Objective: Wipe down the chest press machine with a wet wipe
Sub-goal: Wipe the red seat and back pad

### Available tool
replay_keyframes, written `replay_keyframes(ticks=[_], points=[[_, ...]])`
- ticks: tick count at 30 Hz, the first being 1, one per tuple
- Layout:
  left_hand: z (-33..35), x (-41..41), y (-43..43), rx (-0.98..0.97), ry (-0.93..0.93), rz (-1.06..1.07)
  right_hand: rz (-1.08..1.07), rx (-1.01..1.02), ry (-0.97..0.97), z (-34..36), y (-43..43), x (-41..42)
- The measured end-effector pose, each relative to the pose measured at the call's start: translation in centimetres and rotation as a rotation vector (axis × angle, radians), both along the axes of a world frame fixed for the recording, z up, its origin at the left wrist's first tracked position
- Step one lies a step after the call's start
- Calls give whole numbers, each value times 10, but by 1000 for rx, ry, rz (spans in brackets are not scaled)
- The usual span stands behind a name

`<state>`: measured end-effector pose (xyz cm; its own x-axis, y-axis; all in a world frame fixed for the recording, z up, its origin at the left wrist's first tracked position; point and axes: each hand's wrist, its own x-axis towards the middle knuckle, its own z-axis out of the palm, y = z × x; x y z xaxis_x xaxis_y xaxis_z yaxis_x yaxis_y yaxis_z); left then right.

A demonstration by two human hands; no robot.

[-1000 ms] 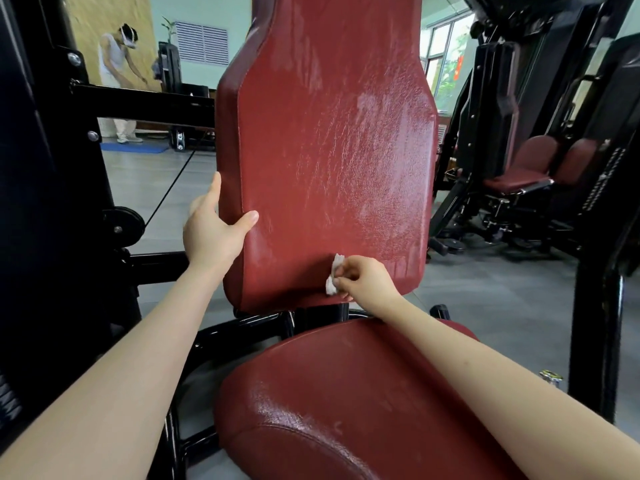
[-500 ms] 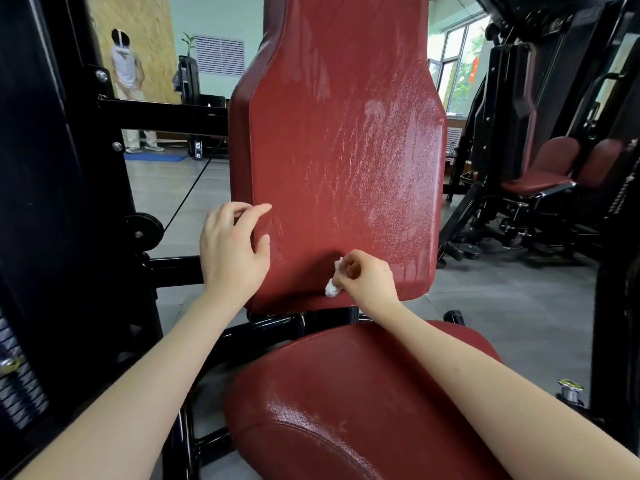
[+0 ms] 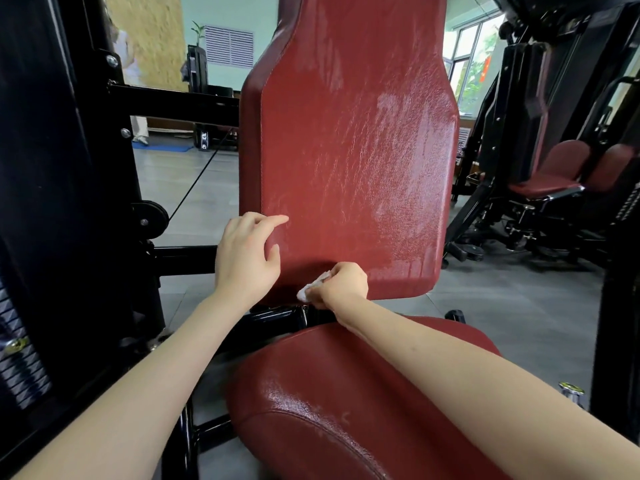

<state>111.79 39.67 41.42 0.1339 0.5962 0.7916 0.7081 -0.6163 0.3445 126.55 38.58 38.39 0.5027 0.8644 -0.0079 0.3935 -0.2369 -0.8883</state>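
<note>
Far out past the left hand there's a black upright frame, with a bit of weight stack showing low down by the left forearm and a thin cable running diagonally behind it. Way back above that hand a person in light clothes stands on the gym floor, mostly cut off by the frame. The left hand sits over the lower left edge of the red back pad, fingers loose and relaxed with the index finger stretched across the leather, gripping nothing. It looks like the palm is against the pad edge, but honestly it's hard to tell if it's really touching. Just beside it, the right hand is curled up and pinching a scrunched white wet wipe, which is pressed to the bottom edge of the back pad, just above the black bar under it. The wipe pokes out on the side facing the left hand. The pad above both hands has a streaky pale sheen, mostly over the right hand. Below the right forearm is the red seat pad, shiny too. Well off past the right hand sits another machine with red pads, plus a chrome knob low by the right forearm.
</note>
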Motion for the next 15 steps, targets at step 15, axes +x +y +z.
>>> replay_keyframes(ticks=[15], points=[[6, 54, 16, 249, 399, -137, -306, 66, -137, 2, -41, 173]])
